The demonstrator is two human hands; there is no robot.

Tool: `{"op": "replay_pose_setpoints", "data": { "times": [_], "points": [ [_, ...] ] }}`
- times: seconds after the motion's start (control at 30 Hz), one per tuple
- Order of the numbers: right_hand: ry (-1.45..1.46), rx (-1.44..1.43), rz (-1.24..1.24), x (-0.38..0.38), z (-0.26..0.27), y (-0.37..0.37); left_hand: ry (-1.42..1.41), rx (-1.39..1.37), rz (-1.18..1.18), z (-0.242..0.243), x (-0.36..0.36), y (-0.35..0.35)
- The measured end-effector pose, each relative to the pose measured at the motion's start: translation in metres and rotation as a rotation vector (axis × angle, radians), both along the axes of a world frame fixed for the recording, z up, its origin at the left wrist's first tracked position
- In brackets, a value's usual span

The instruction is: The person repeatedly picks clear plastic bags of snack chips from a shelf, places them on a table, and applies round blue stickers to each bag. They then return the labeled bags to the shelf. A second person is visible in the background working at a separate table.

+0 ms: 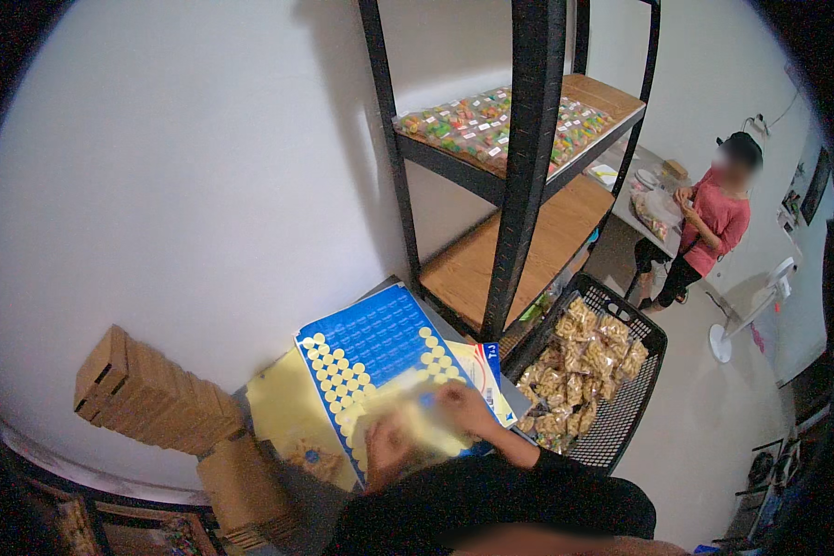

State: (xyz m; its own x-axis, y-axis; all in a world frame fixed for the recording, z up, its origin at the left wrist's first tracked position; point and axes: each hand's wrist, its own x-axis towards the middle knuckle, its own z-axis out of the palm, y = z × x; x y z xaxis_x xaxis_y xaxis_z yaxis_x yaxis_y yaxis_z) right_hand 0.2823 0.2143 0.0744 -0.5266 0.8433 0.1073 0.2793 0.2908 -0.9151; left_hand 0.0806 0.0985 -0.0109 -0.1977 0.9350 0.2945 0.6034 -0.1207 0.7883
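Note:
Both hands are low over a sheet of round stickers [389, 340], blue with pale yellow circles along its sides. My left hand [389, 445] is at a blurred, see-through plastic bag [417, 410], its fingers bent. My right hand [462, 410] is at the bag's other side, close to a small round blue sticker [427, 399]. Blur hides how the fingertips meet the bag. To the left, on yellow paper [278, 396], lies a bag of snacks [313, 459] with a round blue sticker on it.
A black plastic basket [657, 333] holds several bags of curled snacks [584, 361] at my right. Brown cardboard boxes [153, 396] are stacked at the left. Ahead stands a black-framed shelf [521, 250] with candy bags [459, 125]. A person [719, 215] stands at a far table.

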Motion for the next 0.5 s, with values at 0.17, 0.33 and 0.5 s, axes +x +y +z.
{"op": "replay_pose_setpoints", "data": {
  "times": [0.17, 0.33, 0.5],
  "points": [
    [-0.006, -0.302, -0.144, 0.010, -0.024, 0.013, 0.214, -0.154, 0.186, -0.012, 0.002, -0.023],
    [0.091, -0.156, -0.107, 0.016, -0.039, 0.012, -0.196, -0.202, 0.231, -0.026, 0.008, -0.018],
    [0.057, -0.119, -0.100, 0.019, -0.038, 0.012, -0.142, -0.476, 0.264, -0.015, -0.005, -0.013]
  ]
}}
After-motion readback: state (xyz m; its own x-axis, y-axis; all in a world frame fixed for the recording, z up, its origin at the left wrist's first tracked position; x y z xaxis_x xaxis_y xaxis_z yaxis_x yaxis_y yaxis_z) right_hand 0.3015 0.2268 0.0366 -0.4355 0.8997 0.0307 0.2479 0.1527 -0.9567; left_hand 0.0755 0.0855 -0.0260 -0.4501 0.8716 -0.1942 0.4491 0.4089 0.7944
